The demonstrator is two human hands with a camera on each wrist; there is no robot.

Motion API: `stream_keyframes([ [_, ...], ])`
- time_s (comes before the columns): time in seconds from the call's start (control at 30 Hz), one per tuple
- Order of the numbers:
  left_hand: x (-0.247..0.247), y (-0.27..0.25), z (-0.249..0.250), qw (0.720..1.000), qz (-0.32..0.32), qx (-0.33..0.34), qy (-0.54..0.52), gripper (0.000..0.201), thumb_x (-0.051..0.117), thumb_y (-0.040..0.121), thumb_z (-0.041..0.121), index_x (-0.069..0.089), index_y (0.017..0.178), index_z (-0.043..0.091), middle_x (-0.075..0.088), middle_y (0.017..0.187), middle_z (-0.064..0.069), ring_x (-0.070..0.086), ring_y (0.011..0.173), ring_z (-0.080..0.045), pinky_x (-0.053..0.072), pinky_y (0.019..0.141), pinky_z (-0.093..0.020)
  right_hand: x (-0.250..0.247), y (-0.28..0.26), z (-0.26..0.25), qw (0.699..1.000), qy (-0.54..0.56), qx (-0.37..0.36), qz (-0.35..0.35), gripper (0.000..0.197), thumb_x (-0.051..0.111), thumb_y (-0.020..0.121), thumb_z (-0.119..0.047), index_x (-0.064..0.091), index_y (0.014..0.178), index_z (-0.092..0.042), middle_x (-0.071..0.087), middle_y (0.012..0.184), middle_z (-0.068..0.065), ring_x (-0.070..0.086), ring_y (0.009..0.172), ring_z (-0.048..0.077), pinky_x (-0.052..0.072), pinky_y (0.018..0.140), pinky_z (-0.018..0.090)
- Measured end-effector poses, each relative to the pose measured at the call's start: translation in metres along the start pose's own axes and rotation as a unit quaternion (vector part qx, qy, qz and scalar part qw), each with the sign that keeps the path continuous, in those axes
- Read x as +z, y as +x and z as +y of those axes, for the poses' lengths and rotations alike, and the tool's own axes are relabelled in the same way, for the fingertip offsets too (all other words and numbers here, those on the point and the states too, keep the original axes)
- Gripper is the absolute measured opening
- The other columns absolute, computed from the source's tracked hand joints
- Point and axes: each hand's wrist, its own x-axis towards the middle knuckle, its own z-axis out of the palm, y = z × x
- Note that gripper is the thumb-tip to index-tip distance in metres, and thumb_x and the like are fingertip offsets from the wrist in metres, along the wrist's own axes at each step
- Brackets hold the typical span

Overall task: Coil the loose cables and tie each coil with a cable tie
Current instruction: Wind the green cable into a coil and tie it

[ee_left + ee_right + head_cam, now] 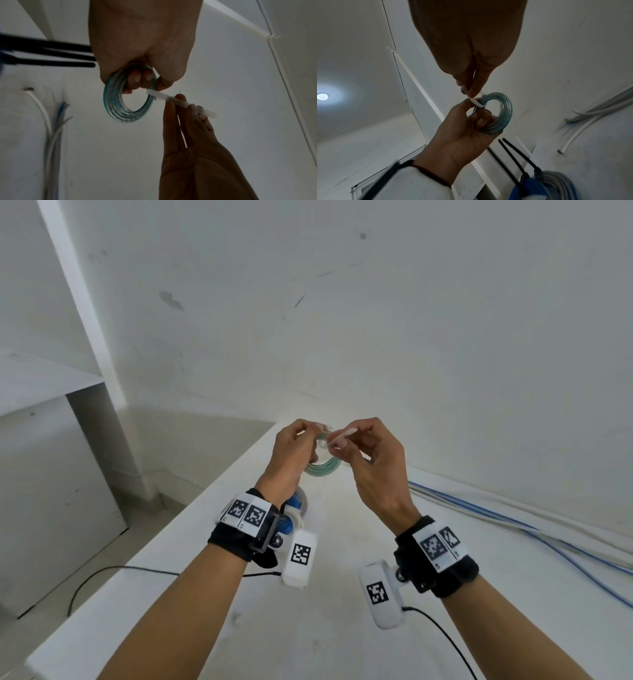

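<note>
White table (329,628) below both raised hands; left hand (291,455) grips a teal cable coil (120,102), right hand (373,467) pinches a white cable tie (173,99) against it. Tied coils (544,186) sit under the left wrist, loose cables (513,520) right.

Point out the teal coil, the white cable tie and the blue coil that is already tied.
teal coil (118,108): left wrist view, lower left arc of the ring.
white cable tie (202,110): left wrist view, strap past the right hand's fingers.
blue coil (529,189): right wrist view, its top windings.
</note>
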Motion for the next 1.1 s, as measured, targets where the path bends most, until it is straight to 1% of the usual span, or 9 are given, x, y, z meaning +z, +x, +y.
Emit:
stream_keyframes([
  [0.07, 0.014, 0.006, 0.003, 0.999, -0.004, 0.021, -0.029, 0.016, 0.06, 0.096, 0.012, 0.07, 0.084, 0.015, 0.054, 0.074, -0.011, 0.044, 0.055, -0.01, 0.04, 0.066, -0.033, -0.011, 0.006, 0.001, 1.0, 0.01, -0.003, 0.022, 0.006, 0.064, 0.096, 0.002, 0.06, 0.099, -0.001, 0.073, 0.093, 0.017, 0.074, 0.094, 0.029, 0.062, 0.084, 0.04],
  [0.23, 0.043, 0.017, 0.004, 0.994, -0.022, 0.057, -0.088, 0.013, 0.058, 0.099, 0.012, 0.066, 0.089, 0.012, 0.057, 0.061, 0.009, 0.044, 0.054, -0.007, 0.04, 0.061, -0.024, -0.034, 0.016, 0.011, 0.997, 0.051, 0.003, 0.063, 0.013, 0.061, 0.101, -0.013, 0.066, 0.097, -0.001, 0.074, 0.086, 0.015, 0.073, 0.087, 0.028, 0.062, 0.085, 0.043],
  [0.37, 0.058, 0.015, -0.001, 0.991, -0.052, 0.099, -0.076, 0.012, 0.058, 0.1, 0.015, 0.067, 0.091, 0.015, 0.07, 0.085, -0.006, 0.061, 0.074, -0.017, 0.05, 0.067, -0.03, -0.044, 0.021, 0.024, 0.996, 0.024, 0.049, 0.064, 0.019, 0.068, 0.097, -0.019, 0.075, 0.09, -0.003, 0.073, 0.079, 0.013, 0.068, 0.078, 0.022, 0.058, 0.083, 0.046],
  [0.5, 0.067, 0.014, -0.001, 0.988, -0.087, 0.123, -0.036, 0.01, 0.056, 0.102, 0.011, 0.063, 0.097, 0.008, 0.065, 0.087, -0.017, 0.061, 0.076, -0.022, 0.052, 0.063, -0.029, -0.052, 0.021, 0.03, 0.993, 0.054, 0.077, 0.078, 0.016, 0.069, 0.095, -0.017, 0.078, 0.091, -0.004, 0.073, 0.076, 0.01, 0.065, 0.074, 0.016, 0.056, 0.077, 0.033],
  [0.6, 0.07, 0.011, -0.001, 0.984, -0.109, 0.137, -0.003, 0.009, 0.056, 0.102, 0.011, 0.063, 0.1, 0.004, 0.071, 0.092, -0.01, 0.066, 0.076, -0.014, 0.053, 0.063, -0.025, -0.059, 0.017, 0.033, 0.992, 0.065, 0.078, 0.081, 0.016, 0.068, 0.096, -0.015, 0.078, 0.093, -0.002, 0.073, 0.076, 0.008, 0.065, 0.074, 0.015, 0.055, 0.075, 0.028],
  [0.7, 0.071, 0.01, -0.001, 0.979, -0.13, 0.156, 0.026, 0.01, 0.056, 0.102, 0.009, 0.062, 0.101, 0.001, 0.071, 0.099, -0.014, 0.067, 0.08, -0.013, 0.054, 0.068, -0.027, -0.064, 0.015, 0.033, 0.992, 0.063, 0.076, 0.08, 0.017, 0.068, 0.096, -0.015, 0.077, 0.097, 0.0, 0.073, 0.077, 0.01, 0.065, 0.074, 0.015, 0.055, 0.075, 0.028],
  [0.83, 0.072, 0.007, 0.003, 0.972, -0.144, 0.181, 0.046, 0.008, 0.055, 0.102, 0.008, 0.061, 0.1, 0.003, 0.071, 0.094, -0.007, 0.067, 0.081, -0.013, 0.054, 0.07, -0.026, -0.071, 0.013, 0.027, 0.992, 0.073, 0.071, 0.079, 0.02, 0.067, 0.097, -0.013, 0.075, 0.099, 0.005, 0.07, 0.073, 0.006, 0.063, 0.07, 0.013, 0.055, 0.074, 0.026],
  [1.0, 0.073, 0.004, 0.004, 0.968, -0.155, 0.186, 0.061, 0.012, 0.056, 0.102, 0.013, 0.068, 0.103, 0.012, 0.071, 0.088, -0.002, 0.061, 0.075, -0.012, 0.052, 0.073, -0.031, -0.077, 0.009, 0.021, 0.992, 0.071, 0.076, 0.073, 0.017, 0.066, 0.097, -0.013, 0.076, 0.097, 0.001, 0.069, 0.071, 0.004, 0.062, 0.071, 0.014, 0.054, 0.076, 0.03],
  [1.1, 0.074, 0.004, 0.003, 0.965, -0.164, 0.195, 0.067, 0.019, 0.054, 0.103, 0.01, 0.073, 0.104, 0.013, 0.073, 0.099, 0.005, 0.061, 0.077, -0.002, 0.049, 0.075, -0.022, -0.079, 0.009, 0.02, 0.991, 0.073, 0.083, 0.074, 0.018, 0.066, 0.097, -0.014, 0.076, 0.099, 0.002, 0.068, 0.071, 0.004, 0.061, 0.071, 0.015, 0.054, 0.077, 0.03],
])
